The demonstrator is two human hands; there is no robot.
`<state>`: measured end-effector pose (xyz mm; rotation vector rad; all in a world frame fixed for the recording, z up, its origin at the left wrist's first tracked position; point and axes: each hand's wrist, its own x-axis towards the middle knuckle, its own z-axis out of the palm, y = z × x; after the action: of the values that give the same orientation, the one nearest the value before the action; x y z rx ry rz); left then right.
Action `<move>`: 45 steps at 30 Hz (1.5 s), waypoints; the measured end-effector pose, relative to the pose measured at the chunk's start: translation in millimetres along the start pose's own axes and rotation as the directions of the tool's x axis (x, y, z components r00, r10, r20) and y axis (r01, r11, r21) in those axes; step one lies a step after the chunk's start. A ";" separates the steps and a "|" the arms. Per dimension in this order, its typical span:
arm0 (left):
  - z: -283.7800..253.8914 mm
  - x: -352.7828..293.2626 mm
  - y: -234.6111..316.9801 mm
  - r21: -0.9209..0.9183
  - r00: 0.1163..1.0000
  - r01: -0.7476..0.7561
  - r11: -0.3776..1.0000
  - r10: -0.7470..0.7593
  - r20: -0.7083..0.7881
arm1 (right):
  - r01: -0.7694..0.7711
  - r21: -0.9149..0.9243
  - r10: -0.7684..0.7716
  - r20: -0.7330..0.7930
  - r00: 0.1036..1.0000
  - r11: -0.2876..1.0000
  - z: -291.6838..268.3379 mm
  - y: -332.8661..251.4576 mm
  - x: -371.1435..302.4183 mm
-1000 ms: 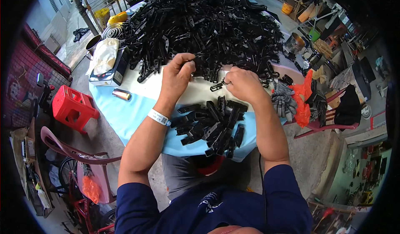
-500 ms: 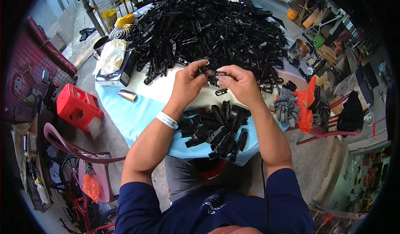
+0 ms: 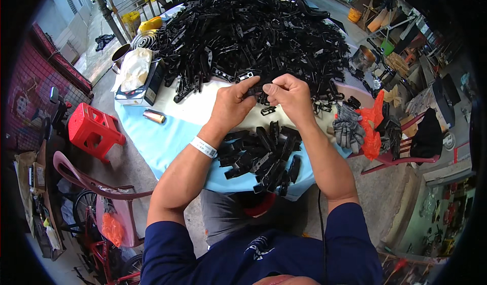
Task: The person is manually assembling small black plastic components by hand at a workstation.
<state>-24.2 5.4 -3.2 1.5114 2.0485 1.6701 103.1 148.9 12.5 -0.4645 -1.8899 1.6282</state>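
Both my hands work close together at the near edge of a large pile of black plastic parts (image 3: 253, 36). My left hand (image 3: 231, 102) has its index finger stretched along a small black plastic part (image 3: 246, 76) with a bright frame-like end, apparently gripped behind that finger. Just to the right, my right hand (image 3: 291, 96) pinches thumb against fingers; what is between them is too small to make out. Below the hands lies a loose black part (image 3: 268, 111). Between my forearms rests a smaller heap of longer black parts (image 3: 264, 158).
A blue-and-white cloth (image 3: 152, 148) covers the table. At left are a box (image 3: 139, 90), a lighter-like object (image 3: 154, 116) and a red stool (image 3: 94, 130). Grey gloves (image 3: 348, 128) and an orange bag (image 3: 373, 128) lie at right, by a chair (image 3: 401, 161).
My hands have moved slightly apart. The small frame-like part that showed at my right fingertips is no longer visible there, and one now shows above my left index finger.
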 end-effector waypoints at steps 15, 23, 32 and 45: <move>-8.0 6.2 -0.5 -0.430 0.965 0.217 0.877 -0.259 -0.042 | 0.067 -0.451 -0.199 -0.253 0.947 0.890 -91.1 5.7 20.9; -13.1 5.0 -2.1 -0.485 0.962 0.236 0.842 -0.272 -0.004 | 0.194 -0.859 -0.014 0.213 0.977 0.474 -57.8 -0.9 8.4; -10.5 7.2 -0.5 -0.508 0.961 0.200 0.838 -0.269 -0.064 | 0.231 -0.599 -0.335 -0.067 0.940 0.767 -57.9 3.6 15.7; -23.8 14.7 -11.0 -0.618 0.931 0.051 0.785 -0.261 -0.255 | 0.431 -0.744 -0.231 0.364 0.902 0.511 -31.6 1.7 0.1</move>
<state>-52.8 0.7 4.6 0.8646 1.4489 2.3177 123.0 173.5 13.2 -0.2290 -2.6558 0.4598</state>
